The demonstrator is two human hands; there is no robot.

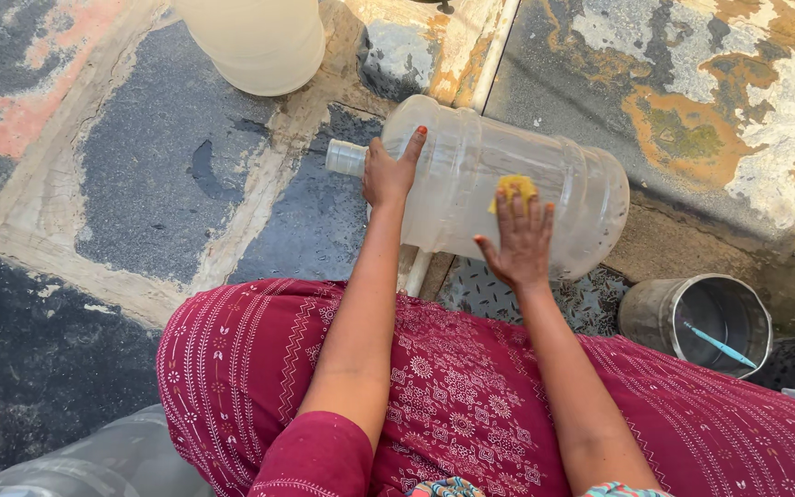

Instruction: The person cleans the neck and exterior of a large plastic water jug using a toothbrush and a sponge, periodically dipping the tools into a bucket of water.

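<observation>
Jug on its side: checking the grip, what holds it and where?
Left hand steadies jug at its shoulder; right hand presses yellow sponge on its side.

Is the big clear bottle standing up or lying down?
Lying down. The bottle rests on its side, neck pointing left; the left hand steadies it.

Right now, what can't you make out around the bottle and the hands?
Head view only:
- Sponge: mostly hidden under the right hand.
- Bottle: underside hidden by its own body; contents unclear through the cloudy plastic.
- Second jug: cut off by the top edge.
- Steel pot: bottom in shadow.
- Left hand: palm hidden against the bottle.
</observation>
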